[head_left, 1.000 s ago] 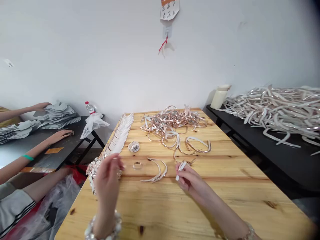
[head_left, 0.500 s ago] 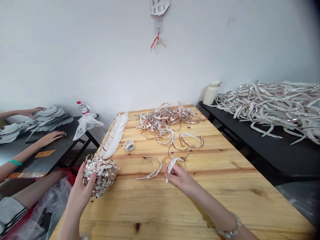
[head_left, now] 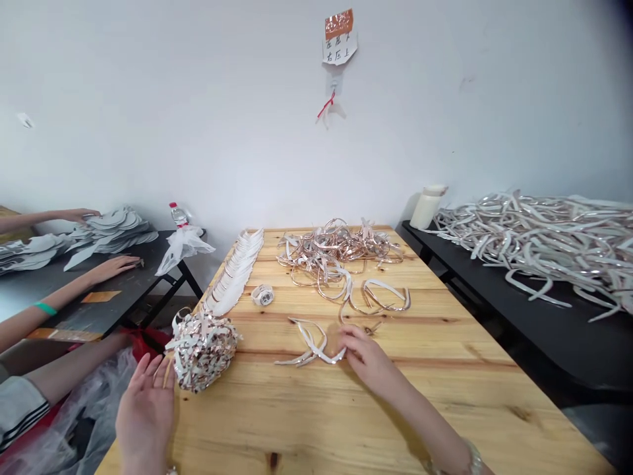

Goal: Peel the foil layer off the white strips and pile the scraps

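Head view: left hand (head_left: 147, 409) held spread beside shiny bundle (head_left: 205, 353); pale strip (head_left: 326, 358) being touched by right hand (head_left: 366, 357), pinch unclear.

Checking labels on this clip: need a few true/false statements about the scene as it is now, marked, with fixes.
1. The right hand is at one end of a strip. True.
2. The left hand is closed around the bundle. False: that hand is open beside the bundle.
3. The white bottle is on the wooden table. False: it is on the black table at right.
4. The water bottle's cap is red. True.
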Motion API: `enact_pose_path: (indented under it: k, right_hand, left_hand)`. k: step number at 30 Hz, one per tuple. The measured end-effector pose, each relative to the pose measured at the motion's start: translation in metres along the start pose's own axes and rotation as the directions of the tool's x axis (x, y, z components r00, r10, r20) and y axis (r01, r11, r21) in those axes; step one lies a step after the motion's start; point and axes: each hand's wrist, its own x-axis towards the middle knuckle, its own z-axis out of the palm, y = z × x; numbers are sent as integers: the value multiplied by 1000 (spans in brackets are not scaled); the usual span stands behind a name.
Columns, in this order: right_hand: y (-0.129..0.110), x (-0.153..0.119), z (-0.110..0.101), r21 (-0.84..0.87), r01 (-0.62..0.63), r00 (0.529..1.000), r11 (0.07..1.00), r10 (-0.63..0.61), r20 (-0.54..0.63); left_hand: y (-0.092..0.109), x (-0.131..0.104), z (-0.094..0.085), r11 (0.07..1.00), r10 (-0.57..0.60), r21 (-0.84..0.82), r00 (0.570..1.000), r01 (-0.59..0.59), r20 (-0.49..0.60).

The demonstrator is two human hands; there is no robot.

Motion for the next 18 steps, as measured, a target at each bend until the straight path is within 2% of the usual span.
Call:
enact_pose_path:
  k: [3,5,8,10,11,13,15,16,18]
  right_hand:
    - [4,1,0,-75,70,992,995,-62,109]
    - [6,2,2,-113,98,986,989,-81,144]
    - [5,3,5,-177,77,996,981,-68,56]
    - [-1,2,5,-195,19,999,981,-24,-25]
    - [-5,1,5,-192,-13,999,981,5,-41]
    - [-14,-3,4,-178,-49,998,983,54,25]
    - [-20,-6,5,-179,-34,989,983,59,135]
    - [-23,-8,5,-186,-23,984,982,55,169]
    - [-25,-10,4,-196,2,978,981,38,204]
  left_hand:
    - [3,3,-2,998,34,50,985,-25,-167]
    - [4,0,0,989,130,95,962,-110,-240]
    - [2,-18,5,946,314,183,898,-268,-309]
    - [-2,-37,7,876,444,329,854,-352,-270]
    - [-6,-47,8,788,524,468,835,-401,-166]
    - [-15,-66,15,632,558,578,821,-517,124]
    - [-25,-80,29,530,442,558,769,-639,461]
    - [-29,-85,39,503,361,522,716,-689,597]
    - [-36,-92,66,475,143,482,605,-736,783]
